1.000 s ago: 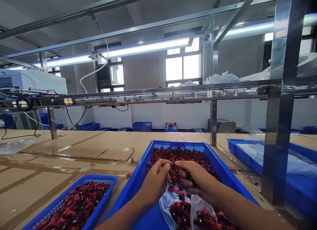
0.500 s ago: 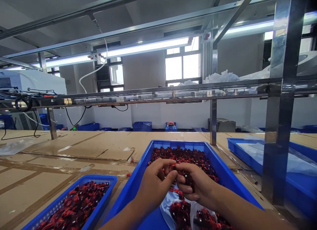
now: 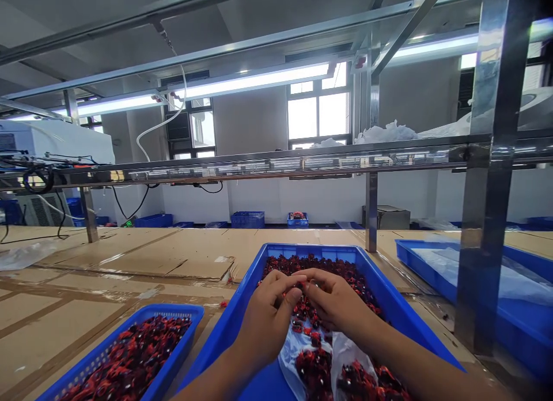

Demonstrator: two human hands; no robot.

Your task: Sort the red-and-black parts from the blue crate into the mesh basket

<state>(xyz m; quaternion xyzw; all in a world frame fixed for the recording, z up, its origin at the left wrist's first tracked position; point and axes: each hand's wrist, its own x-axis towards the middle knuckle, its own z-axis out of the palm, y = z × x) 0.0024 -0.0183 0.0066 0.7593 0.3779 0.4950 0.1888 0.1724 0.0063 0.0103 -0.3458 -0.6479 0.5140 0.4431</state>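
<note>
The left hand (image 3: 268, 314) and the right hand (image 3: 334, 300) were close together, both curled narrow, with their fingertips (image 3: 298, 280) meeting in front of them. Whether they held a piece between them I could not tell, because the fingers hid that spot and anything there was too small to make out. Right under the hands lay a heap of small red and black pieces (image 3: 311, 326), spread across a blue tray (image 3: 311, 250) whose near rim passed below the forearms. Nearer the person than the hands, a crumpled clear plastic bag (image 3: 345, 355) lay in the tray among the pieces, with more of them on and beside it. Left of the left hand, a blue slotted basket (image 3: 173, 326) sat just beside the tray, heaped with more of the same pieces. Right of the right hand was a second blue tray (image 3: 415, 254), lined with a clear plastic sheet (image 3: 488, 280). All of these stood on a desk (image 3: 108, 263) covered in flat brown cardboard. Past the hands, a steel rail (image 3: 280, 169) ran across the desk, held up by a steel post (image 3: 486, 216) off to the right
</note>
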